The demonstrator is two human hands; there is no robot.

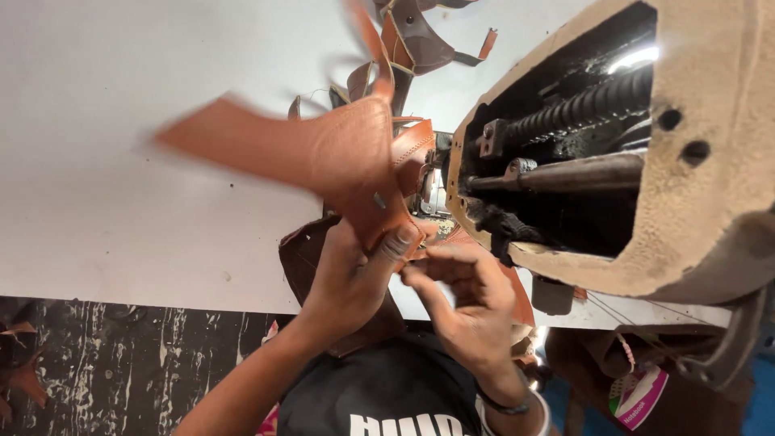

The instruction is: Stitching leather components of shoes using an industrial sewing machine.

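While the left hand is pinching the lower corner of a tan leather piece between thumb and fingers, the rest of that piece is fanning up and to the left over the white table, its far end blurred and clear of the surface. Right hand: hovering just beside the pinched corner, fingers curled and partly spread, index tip pointing toward the left thumb; whether it is touching the leather cannot be told, and it is closing on nothing visible. Sewing machine head: worn beige casting, opened side showing a threaded shaft and a smooth bar, standing close to the right of both hands. Further leather items: a dark brown panel lying under the left wrist, stitched tan parts crowding the needle area, brown straps lying at the far edge of the table. Risks, as judged: the one-corner grip is leaving most of the piece swinging free, so it could be slipping out or catching on the parts near the needle; fingers working this near the machine could be getting nipped; the loose end could be dragging the straps out of place.
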